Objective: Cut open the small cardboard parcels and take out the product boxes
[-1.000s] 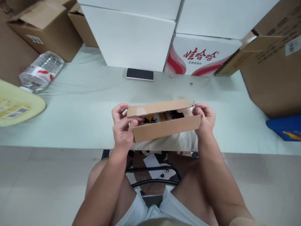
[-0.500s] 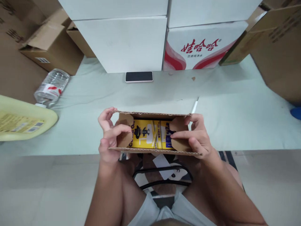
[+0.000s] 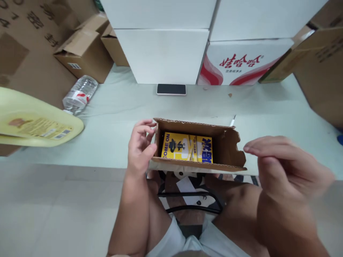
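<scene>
A narrow open-topped cardboard box (image 3: 222, 146) sits at the table's front edge. Inside it, toward the left, lie yellow printed packs (image 3: 178, 144) with a cartoon figure in a black hat and blue lettering. My left hand (image 3: 140, 146) grips the box at its left end, the thumb at the near corner and curled fingers along the side wall. To the right, apart from the box, my right hand (image 3: 284, 164) hovers with its fingers stretched out toward the notched right flap and nothing visible in them. Its wrist side is blurred.
Behind the box lies a phone (image 3: 171, 89), and a thin white-handled tool (image 3: 232, 121) points away. At left are a water bottle (image 3: 81, 94) and a large yellow jug (image 3: 40, 119). White cartons (image 3: 166, 55) and brown boxes (image 3: 85, 53) line the back.
My right hand has let go of the box's right end and moved right. The inward-folded end flaps now stand up along the ends. The view has shifted slightly.
</scene>
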A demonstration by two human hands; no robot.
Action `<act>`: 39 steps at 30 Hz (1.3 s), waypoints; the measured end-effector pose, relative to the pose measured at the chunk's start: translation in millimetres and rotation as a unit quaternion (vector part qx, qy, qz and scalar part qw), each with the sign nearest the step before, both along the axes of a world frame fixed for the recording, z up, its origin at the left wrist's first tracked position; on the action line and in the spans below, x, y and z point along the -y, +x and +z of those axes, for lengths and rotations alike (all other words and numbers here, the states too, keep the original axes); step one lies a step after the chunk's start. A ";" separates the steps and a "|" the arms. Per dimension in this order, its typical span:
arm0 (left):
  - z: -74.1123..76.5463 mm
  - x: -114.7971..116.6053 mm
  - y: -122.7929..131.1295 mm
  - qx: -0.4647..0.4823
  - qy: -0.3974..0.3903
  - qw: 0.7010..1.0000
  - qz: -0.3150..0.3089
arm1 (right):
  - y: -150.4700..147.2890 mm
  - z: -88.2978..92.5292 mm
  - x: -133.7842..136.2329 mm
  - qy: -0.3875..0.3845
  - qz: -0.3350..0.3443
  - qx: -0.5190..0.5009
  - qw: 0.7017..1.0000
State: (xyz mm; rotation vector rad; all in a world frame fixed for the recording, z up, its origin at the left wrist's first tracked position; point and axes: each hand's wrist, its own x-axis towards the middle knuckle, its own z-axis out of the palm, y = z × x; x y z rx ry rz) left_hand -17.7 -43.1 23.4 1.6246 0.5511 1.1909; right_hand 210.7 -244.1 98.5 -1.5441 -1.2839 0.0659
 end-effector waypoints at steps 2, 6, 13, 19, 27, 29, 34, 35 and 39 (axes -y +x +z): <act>4.8 -0.3 -4.6 0.007 -0.039 0.999 -0.023 | -15.7 30.2 -17.1 -0.046 0.111 0.059 0.991; 14.7 1.6 -19.3 0.044 -0.091 0.994 0.032 | -40.5 56.4 -72.0 -0.198 0.284 0.072 0.935; 32.7 19.3 -32.8 -0.044 -0.162 0.986 -0.002 | -48.9 26.1 -115.3 -0.356 0.370 0.138 0.847; 45.1 24.4 -40.8 -0.153 -0.164 0.975 -0.001 | -58.2 33.3 -114.4 -0.400 0.367 0.255 0.800; 47.8 22.7 -36.7 -0.416 -0.092 0.903 0.058 | -54.4 5.3 -136.2 -0.330 0.419 0.371 0.760; 43.5 20.1 -31.2 -0.402 -0.112 0.906 0.070 | -54.4 -0.2 -144.3 -0.298 0.440 0.443 0.722; 38.3 15.6 -27.0 -0.329 -0.140 0.926 0.117 | -53.6 18.6 -150.6 -0.224 0.447 0.570 0.652; 38.4 15.6 -27.4 -0.320 -0.139 0.929 0.121 | -52.7 26.1 -148.3 -0.210 0.448 0.579 0.648; 38.5 15.5 -28.2 -0.304 -0.122 0.938 0.116 | -45.4 53.0 -130.6 -0.185 0.415 0.618 0.641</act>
